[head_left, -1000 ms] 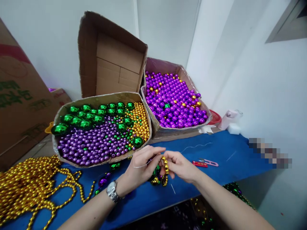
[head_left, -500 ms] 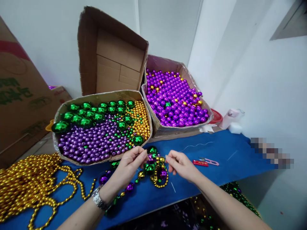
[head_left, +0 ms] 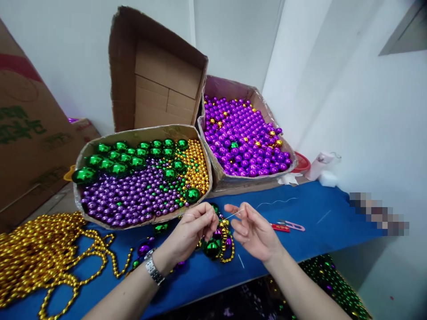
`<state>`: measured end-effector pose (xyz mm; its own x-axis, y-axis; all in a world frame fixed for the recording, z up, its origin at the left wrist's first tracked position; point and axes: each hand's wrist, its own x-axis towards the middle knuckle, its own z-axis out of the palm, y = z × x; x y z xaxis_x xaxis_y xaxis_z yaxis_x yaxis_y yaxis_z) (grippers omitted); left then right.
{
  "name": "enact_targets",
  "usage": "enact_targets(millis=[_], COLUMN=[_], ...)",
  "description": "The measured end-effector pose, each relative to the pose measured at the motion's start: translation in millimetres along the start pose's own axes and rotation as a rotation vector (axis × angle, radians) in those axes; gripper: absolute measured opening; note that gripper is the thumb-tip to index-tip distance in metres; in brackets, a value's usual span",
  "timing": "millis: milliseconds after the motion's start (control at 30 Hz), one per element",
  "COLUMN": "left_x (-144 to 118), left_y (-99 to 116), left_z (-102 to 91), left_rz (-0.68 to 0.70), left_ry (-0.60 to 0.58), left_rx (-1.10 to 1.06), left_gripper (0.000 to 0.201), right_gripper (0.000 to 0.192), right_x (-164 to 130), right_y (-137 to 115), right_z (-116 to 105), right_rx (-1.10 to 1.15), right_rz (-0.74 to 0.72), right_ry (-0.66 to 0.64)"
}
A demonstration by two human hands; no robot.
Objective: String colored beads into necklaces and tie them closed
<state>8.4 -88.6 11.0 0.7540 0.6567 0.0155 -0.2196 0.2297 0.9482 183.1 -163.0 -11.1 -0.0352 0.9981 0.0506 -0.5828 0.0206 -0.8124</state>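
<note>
My left hand (head_left: 195, 231), with a metal watch (head_left: 154, 266) on its wrist, pinches a thin clear thread (head_left: 232, 215) between thumb and fingertips. The thread runs taut to my right hand (head_left: 256, 231), where thumb and forefinger pinch it while the other fingers curl loosely. Below and between both hands lies a beaded garland with a large green ball (head_left: 212, 249), purple balls and a loop of small gold beads (head_left: 228, 255). Part of it is hidden behind my left hand and forearm. A loose wavy length of thread (head_left: 276, 202) trails beyond my right hand.
A carton of green, purple and gold beads (head_left: 133, 195) and another of purple balls (head_left: 247, 142) stand behind. Gold bead strings (head_left: 36, 258) pile up at left. Pink thread snips (head_left: 295, 226) and a red packet (head_left: 280, 228) lie on the blue cloth (head_left: 320, 200).
Both hands have turned and shifted slightly right, and my right fingers have spread more, with the thread now slanting up to them. The garland's beads have shifted beneath.
</note>
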Motion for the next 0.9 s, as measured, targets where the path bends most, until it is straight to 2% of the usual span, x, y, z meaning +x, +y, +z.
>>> enact_targets(millis=[133, 300, 433, 533, 600, 667, 700, 767, 833, 900], left_x=[0.9, 1.2, 5.4, 8.2, 8.5, 7.0, 5.8, 3.8, 2.8, 3.1], left_y=[12.1, 44.9, 96.0, 138.1, 150.1, 140.7, 128.8, 98.0, 70.0, 54.0], left_z=[4.4, 9.9, 28.2, 45.3, 49.6, 45.1, 40.0, 27.4, 16.5, 11.3], left_rz=[0.02, 0.123, 0.247, 0.386, 0.471, 0.468, 0.414, 0.244, 0.169, 0.186], left_ry=[-0.03, -0.078, -0.123, -0.127, -0.119, -0.099, -0.1, -0.101, -0.065, -0.023], left_rx=[0.062, 0.181, 0.277, 0.315, 0.323, 0.308, 0.295, 0.283, 0.273, 0.28], left_gripper=[0.022, 0.023, 0.021, 0.018, 0.019, 0.019, 0.018, 0.021, 0.023, 0.024], right_gripper=[0.028, 0.027, 0.026, 0.025, 0.024, 0.023, 0.023, 0.026, 0.029, 0.029], right_x=[10.3, 24.5, 30.3, 32.0, 31.7, 29.4, 27.7, 23.9, 20.7, 18.1], right_y=[-11.0, -37.0, -90.3, -140.2, -158.6, -155.0, -145.3, -117.2, -89.5, -72.6], right_z=[14.2, 16.2, 35.2, 58.9, 66.7, 62.2, 55.8, 39.5, 25.2, 18.1], right_rx=[0.102, -0.013, -0.135, -0.451, -0.588, -0.693, -0.754, -0.832, -0.704, -0.597], right_rz=[-0.044, -0.039, -0.065, -0.229, -0.326, -0.349, -0.308, -0.117, -0.016, -0.009], right_ry=[-0.213, -0.285, -0.315, -0.379, -0.366, -0.329, -0.317, -0.302, -0.266, -0.214])
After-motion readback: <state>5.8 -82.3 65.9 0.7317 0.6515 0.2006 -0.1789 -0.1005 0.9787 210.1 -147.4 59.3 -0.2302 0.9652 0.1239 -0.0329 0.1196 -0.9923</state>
